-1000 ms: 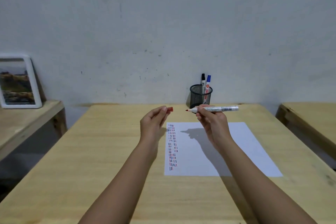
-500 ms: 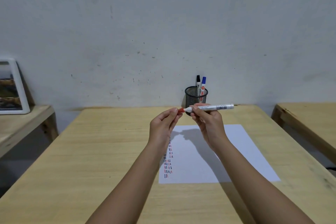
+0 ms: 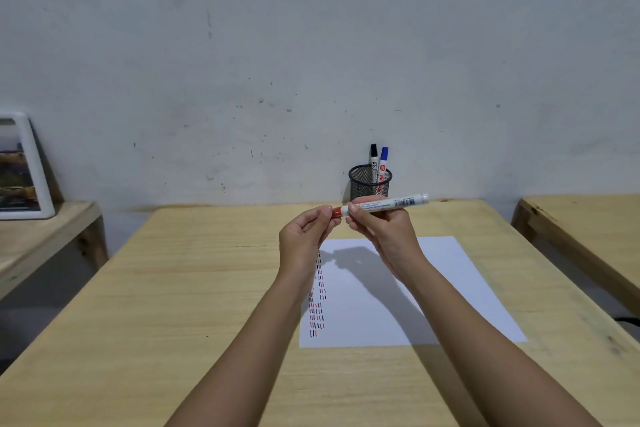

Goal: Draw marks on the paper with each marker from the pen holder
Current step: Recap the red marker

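Observation:
My right hand (image 3: 381, 232) holds a white-barrelled red marker (image 3: 391, 203) level above the table, tip end to the left. My left hand (image 3: 304, 236) pinches the red cap (image 3: 336, 211), which sits on the marker's tip. Below lies a white sheet of paper (image 3: 433, 288) with columns of short red, blue and black dashes (image 3: 317, 308) along its left edge. At the table's far edge stands a black mesh pen holder (image 3: 370, 184) with a black marker (image 3: 373, 158) and a blue marker (image 3: 383, 159) upright in it.
The wooden table (image 3: 173, 305) stands against a grey wall. A second wooden table (image 3: 588, 218) is to the right. On a lower bench at the left leans a white picture frame (image 3: 24, 166).
My left hand has moved right and brought the red cap onto the marker's tip; a second ago cap and tip were apart. The view has shifted slightly.

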Tool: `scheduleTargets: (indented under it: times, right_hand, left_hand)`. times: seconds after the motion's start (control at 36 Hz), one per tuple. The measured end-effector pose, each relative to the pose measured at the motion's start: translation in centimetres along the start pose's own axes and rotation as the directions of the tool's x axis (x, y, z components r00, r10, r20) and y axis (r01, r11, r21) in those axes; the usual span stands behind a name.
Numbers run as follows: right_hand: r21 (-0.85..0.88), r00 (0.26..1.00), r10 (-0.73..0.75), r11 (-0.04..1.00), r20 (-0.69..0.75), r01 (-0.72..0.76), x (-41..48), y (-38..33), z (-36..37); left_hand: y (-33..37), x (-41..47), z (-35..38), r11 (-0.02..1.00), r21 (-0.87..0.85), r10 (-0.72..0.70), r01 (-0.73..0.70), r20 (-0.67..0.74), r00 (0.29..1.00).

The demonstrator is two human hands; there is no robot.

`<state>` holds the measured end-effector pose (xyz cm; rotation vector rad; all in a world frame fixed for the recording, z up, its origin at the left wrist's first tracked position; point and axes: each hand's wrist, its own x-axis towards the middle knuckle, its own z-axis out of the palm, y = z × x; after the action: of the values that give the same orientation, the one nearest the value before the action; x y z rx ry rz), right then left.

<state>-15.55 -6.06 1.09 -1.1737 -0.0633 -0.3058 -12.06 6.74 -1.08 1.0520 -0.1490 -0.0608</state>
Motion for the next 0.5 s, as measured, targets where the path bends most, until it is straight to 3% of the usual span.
scheduleTargets:
  times: [0.25, 0.36, 0.42, 0.5]
  right_hand:
    - [0.031, 0.997, 0.050, 0.998, -0.057, -0.049, 0.2, -1.4, -2.0]
    - [-0.265, 0.998, 0.036, 0.964, 0.044, -0.023, 0.4, -2.1, -3.6]
    - [-0.495, 0.994, 0.055, 0.869, 0.091, -0.003, 0.6, -2.2, -4.0]
    - [-0.681, 0.986, 0.096, 0.732, 0.138, 0.024, 1.1, -2.0, -3.7]
  left_hand:
    - [1.8, 0.7, -2.3, 0.998, 0.069, 0.007, -0.006, -0.015, 1.000]
    - [3.1, 1.6, -3.5, 0.986, 0.164, 0.034, -0.039, 0.037, 0.999]
    - [3.9, 2.1, -3.6, 0.975, 0.212, 0.052, -0.066, 0.069, 0.996]
    - [4.8, 3.0, -2.8, 0.942, 0.312, 0.088, -0.122, 0.123, 0.989]
